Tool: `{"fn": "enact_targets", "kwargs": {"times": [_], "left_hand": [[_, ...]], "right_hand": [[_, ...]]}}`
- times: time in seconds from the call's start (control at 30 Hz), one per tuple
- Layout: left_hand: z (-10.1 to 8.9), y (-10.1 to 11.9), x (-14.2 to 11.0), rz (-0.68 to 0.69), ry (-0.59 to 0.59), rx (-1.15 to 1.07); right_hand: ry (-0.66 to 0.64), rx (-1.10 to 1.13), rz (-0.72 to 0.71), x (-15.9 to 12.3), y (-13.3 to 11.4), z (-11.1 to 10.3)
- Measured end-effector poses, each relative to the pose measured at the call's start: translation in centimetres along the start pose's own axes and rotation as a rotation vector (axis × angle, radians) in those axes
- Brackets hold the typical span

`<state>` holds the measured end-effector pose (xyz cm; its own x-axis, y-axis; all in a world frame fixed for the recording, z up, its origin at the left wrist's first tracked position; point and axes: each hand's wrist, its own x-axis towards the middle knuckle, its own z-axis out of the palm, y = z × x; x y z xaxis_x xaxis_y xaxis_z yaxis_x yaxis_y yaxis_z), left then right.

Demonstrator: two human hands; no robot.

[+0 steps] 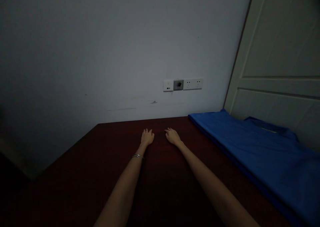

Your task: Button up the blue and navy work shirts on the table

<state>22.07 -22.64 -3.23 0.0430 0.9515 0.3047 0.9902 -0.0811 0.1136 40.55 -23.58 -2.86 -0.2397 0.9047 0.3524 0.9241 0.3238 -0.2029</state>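
Both arms reach forward over a dark red-brown tabletop point(100, 153). My left hand point(147, 137) rests palm down toward the far edge, fingers spread, with a thin bracelet point(138, 156) on its wrist. A short way to its right, my right hand point(172, 136) also lies palm down on the surface, its fingers loosely extended. Neither hand holds anything, and the two do not touch. Nearest to my right hand is a folded blue cloth point(245, 137), spread flat along the right side of the table.
A pale wall point(112, 54) with a few dark scuffs rises behind the table. On it sits a row of sockets point(192, 84) beside a grey switch plate point(178, 85). At the right, a light panelled door or cabinet front point(282, 54) stands behind the cloth. The lighting is dim.
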Motion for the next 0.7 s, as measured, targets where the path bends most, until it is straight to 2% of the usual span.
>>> {"fn": "enact_targets", "kwargs": {"times": [0.23, 0.37, 0.47, 0.53, 0.6, 0.7], "left_hand": [[-0.6, 0.2, -0.1, -0.011, -0.013, 0.049], [-1.5, 0.5, 0.5, -0.022, -0.017, 0.059], [-2.6, 0.8, 2.0, -0.063, -0.056, 0.036], [-3.3, 1.2, 3.5, -0.074, -0.083, 0.012], [-3.9, 1.9, 5.3, -0.027, -0.099, -0.009], [-4.6, 3.9, 7.7, 0.118, -0.119, -0.041]], "right_hand": [[-0.031, 0.034, 0.025, -0.3, -0.7, -0.7], [-0.108, 0.071, -0.019, -0.5, -0.5, -2.3], [-0.166, 0.1, -0.08, -1.3, 1.0, -5.0], [-0.154, 0.101, -0.098, -2.7, 2.7, -7.6], [-0.12, 0.073, -0.155, -4.8, 5.0, -10.4], [-0.108, -0.019, -0.123, -9.2, 9.0, -14.5]]}}
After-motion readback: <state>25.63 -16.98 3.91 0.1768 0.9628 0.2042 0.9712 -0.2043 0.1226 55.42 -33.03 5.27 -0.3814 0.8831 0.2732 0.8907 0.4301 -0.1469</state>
